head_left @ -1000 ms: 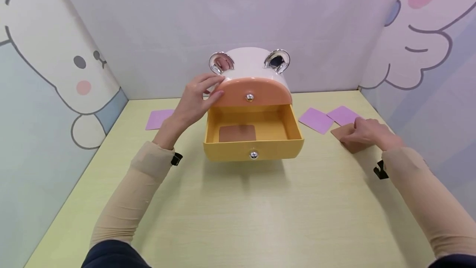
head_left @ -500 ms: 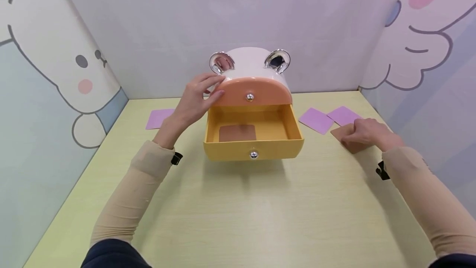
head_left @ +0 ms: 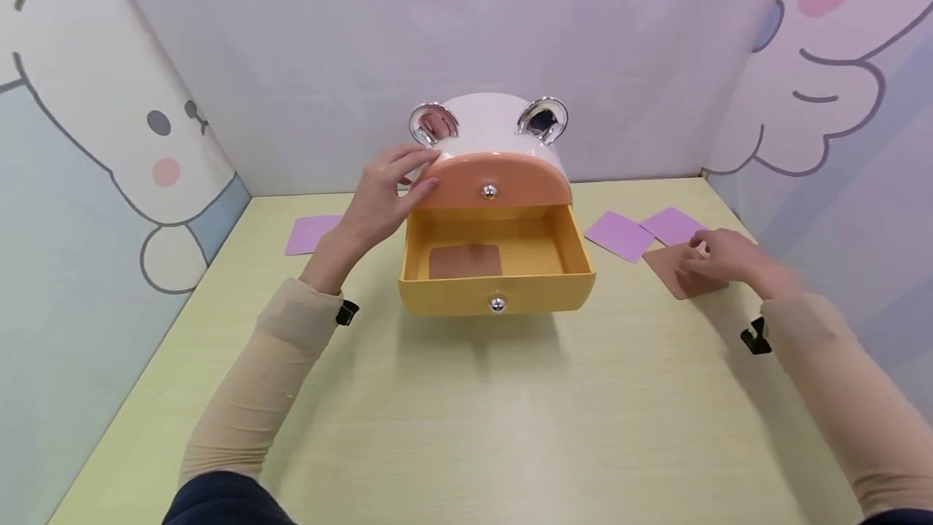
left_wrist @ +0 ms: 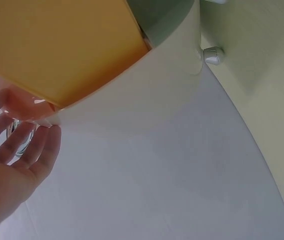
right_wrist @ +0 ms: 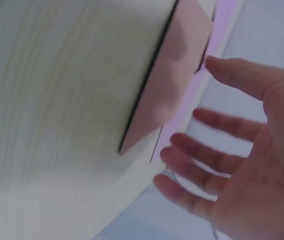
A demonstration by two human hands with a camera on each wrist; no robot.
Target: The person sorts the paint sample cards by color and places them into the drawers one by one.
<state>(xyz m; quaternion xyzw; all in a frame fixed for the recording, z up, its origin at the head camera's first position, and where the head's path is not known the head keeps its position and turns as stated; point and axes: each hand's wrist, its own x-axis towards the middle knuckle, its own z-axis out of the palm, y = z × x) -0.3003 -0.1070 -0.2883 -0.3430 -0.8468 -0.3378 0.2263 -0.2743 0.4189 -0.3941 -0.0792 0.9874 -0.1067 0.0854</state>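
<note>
My left hand [head_left: 375, 193] rests at the upper left of a white drawer box [head_left: 487, 121], fingertips on the white shell and thumb on the orange upper drawer [head_left: 525, 178]. Its fingers look fairly straight in the left wrist view. Below, the yellow drawer [head_left: 445, 298] stands pulled out, with a brown card [head_left: 465, 262] lying inside. To the right, my right hand [head_left: 729, 256] hovers over a second brown square card [head_left: 666, 266] on the table. In the right wrist view its fingers [right_wrist: 202, 155] are spread, holding nothing, apart from that card [right_wrist: 167, 80].
Two purple square cards [head_left: 619, 235] lie flat just behind the brown one on the right. Another purple card [head_left: 309, 235] lies left of the box, partly behind my left forearm. Walls with cartoon animals border the table [head_left: 481, 420] at the back and sides.
My right hand has lifted off the brown card on the table and its fingers have loosened; more of the card shows. The left hand and the drawer box have stayed put.
</note>
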